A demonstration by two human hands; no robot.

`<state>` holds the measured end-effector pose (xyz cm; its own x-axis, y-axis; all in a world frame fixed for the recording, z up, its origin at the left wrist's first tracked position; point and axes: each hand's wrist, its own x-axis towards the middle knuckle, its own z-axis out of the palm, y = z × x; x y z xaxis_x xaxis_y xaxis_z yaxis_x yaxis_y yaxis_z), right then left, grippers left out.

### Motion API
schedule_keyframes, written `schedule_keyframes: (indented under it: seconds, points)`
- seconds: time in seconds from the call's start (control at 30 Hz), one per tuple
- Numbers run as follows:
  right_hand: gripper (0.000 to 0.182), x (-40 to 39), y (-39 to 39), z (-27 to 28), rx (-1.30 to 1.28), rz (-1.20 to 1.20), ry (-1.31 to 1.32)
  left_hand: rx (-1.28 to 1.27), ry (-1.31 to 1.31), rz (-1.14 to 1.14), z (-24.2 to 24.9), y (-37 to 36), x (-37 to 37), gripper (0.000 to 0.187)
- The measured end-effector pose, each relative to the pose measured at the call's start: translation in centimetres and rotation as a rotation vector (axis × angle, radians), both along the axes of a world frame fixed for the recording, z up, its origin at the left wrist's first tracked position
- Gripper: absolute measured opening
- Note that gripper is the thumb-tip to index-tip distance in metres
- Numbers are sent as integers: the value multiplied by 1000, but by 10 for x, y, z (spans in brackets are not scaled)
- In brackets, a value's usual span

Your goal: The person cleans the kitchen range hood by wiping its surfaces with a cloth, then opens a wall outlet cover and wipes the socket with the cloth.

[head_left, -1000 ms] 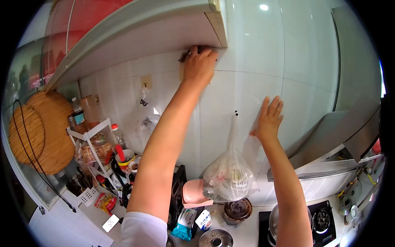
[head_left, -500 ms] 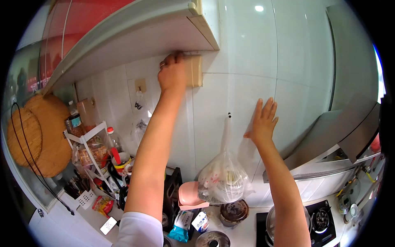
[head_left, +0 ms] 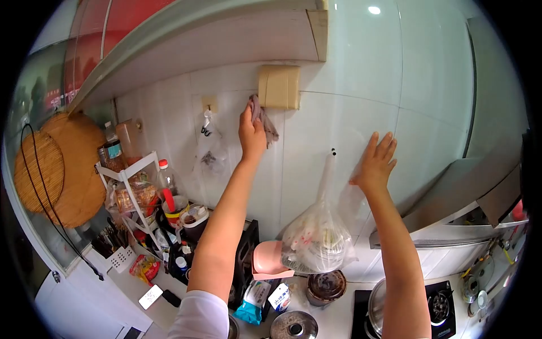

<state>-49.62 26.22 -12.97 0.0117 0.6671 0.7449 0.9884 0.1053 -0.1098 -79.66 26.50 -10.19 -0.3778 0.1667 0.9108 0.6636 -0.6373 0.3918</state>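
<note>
My left hand (head_left: 252, 134) is closed on a greyish-pink cloth (head_left: 267, 125), whose loose end hangs to the right. The cloth lies against the tiled wall just below the left edge of a beige box (head_left: 279, 87). My right hand (head_left: 375, 161) rests on the wall tiles with its fingers spread and nothing in it. Between my arms, a clear plastic bag (head_left: 319, 240) with things inside hangs from a small wall hook.
A cabinet (head_left: 197, 42) juts out above. Below stand a pink container (head_left: 269, 259), a brown-lidded jar (head_left: 326, 287), a lidded pot (head_left: 293, 326) and a gas stove (head_left: 439, 305). At left are a white rack (head_left: 131, 169) and round woven boards (head_left: 79, 169). A range hood (head_left: 446, 198) slopes at right.
My left hand has come down from the top left of the beige box to below its left edge, and the cloth now shows. My right hand stays on the wall. The view has shifted slightly.
</note>
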Motion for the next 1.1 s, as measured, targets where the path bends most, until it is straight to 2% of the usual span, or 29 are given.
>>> schedule_keyframes:
  seconds: [0.07, 0.13, 0.2, 0.27, 0.4, 0.47, 0.5, 0.53, 0.6, 0.63, 0.67, 0.73, 0.77, 0.87, 0.9, 0.93, 1.0, 1.03, 1.1]
  points:
    - [146, -2, -1, 3, -52, -35, 8, 71, -140, -131, -4, 4, 3, 50]
    - [145, 1, 1, 1, -38, -12, 8, 127, -192, -105, -4, 10, 5, 51]
    - [143, 2, 3, -2, -31, 13, 9, 164, -42, 173, 1, 6, 23, 55]
    - [143, 2, 4, -4, -5, 23, -2, 172, 9, 136, -3, 4, 44, 62]
    - [143, 0, -1, 1, -28, 8, -1, 85, 53, 274, -17, 3, 71, 65]
    - [144, -2, -2, 2, -37, -29, -10, -69, 267, 344, -26, 0, 73, 68]
    - [144, -3, -2, 2, -36, -29, -14, -8, 383, 427, -31, 4, 69, 66]
    - [144, -2, -2, 2, -34, -27, -16, -9, 378, 425, -34, 5, 64, 66]
    - [144, -1, -3, 1, -31, -27, -19, 6, 750, 586, -33, -3, 56, 59]
    - [145, -1, -2, 1, -24, -22, -15, -56, 652, 512, -33, -7, 55, 49]
    - [145, -1, -1, 0, -18, -17, -12, -55, 652, 512, -31, -9, 52, 49]
    - [147, -2, 1, -2, 2, -32, -14, 12, 174, 251, -25, -9, 46, 45]
    - [149, -2, 2, -3, 22, -47, -17, 13, 176, 250, -20, -7, 43, 45]
    - [149, -1, 4, -5, 45, -18, -3, -235, -389, 19, -3, 4, 32, 52]
    - [149, -1, 4, -6, 41, -18, 0, -139, -268, -7, 0, 6, 28, 58]
    - [149, -1, 5, -7, 48, -10, 4, -143, -264, -6, -1, 8, 26, 58]
    - [149, -1, 5, -7, 52, -3, 14, -260, -360, -566, 14, -21, 35, 62]
    - [149, 0, 5, -8, 59, 6, 20, -232, -361, -762, 14, -25, 32, 63]
    - [149, -1, 5, -7, 65, 13, 27, -244, -400, -720, 18, -43, 40, 63]
